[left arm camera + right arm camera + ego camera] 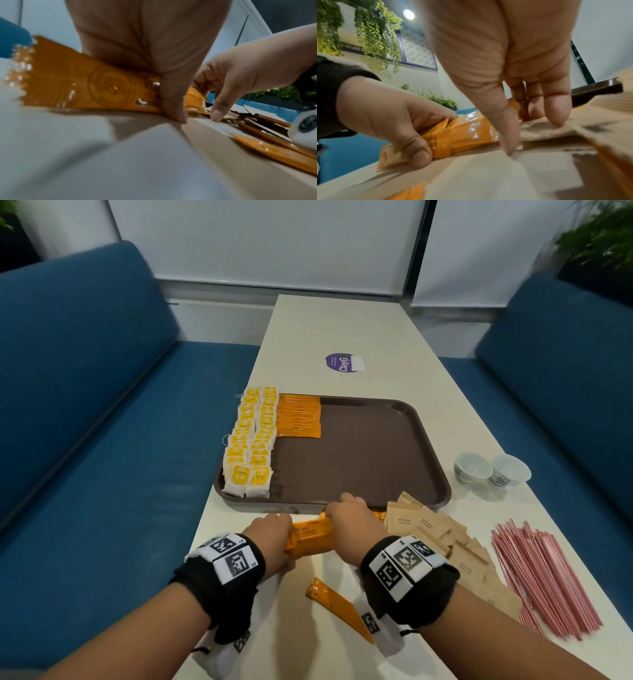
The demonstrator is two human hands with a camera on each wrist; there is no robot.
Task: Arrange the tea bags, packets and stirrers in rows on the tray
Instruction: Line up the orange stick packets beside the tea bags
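A brown tray [359, 460] carries yellow tea bags [248, 446] in two columns along its left side. Beside them at the far end lies a row of orange coffee packets [298, 416]. Just in front of the tray, both hands hold a bundle of orange packets [310, 537] low over the table. My left hand [270, 537] grips its left end, thumb curled over it [418, 152]. At the right end my right hand [352, 522] pinches it, fingertips down on the table [217, 115]. One loose orange packet [337, 607] lies between my wrists.
Brown sugar packets [445, 542] lie heaped right of my right hand, and pink stirrers [537, 573] are piled beyond them. Two small white cups [472, 467] stand right of the tray. Blue sofas flank the narrow white table [342, 326].
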